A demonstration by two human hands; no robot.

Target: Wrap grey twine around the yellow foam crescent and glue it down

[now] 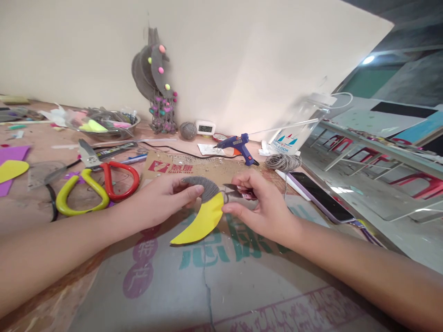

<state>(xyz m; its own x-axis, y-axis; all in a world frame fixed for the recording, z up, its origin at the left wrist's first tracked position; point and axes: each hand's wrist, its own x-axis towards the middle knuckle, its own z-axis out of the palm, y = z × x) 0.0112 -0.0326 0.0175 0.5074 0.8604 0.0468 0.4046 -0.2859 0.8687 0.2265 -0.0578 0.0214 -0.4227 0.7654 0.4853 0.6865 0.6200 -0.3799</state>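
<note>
A yellow crescent-shaped foam piece (200, 221), partly wound with grey yarn at its upper end, lies over a sheet of printed cardboard (221, 276). My left hand (166, 198) pinches the yarn-wrapped end between thumb and fingers. My right hand (259, 207) touches the crescent's right edge with its thumb and grips a small pair of snips (238, 191) whose dark blades point left toward the wrapped part.
Large red-and-yellow scissors (97, 184) lie to the left. A blue glue gun (238, 145), a coil of grey yarn (282, 161), a yarn ball (188, 130) and a phone (320, 196) sit behind and right. A bowl of scraps (104, 123) stands by the wall.
</note>
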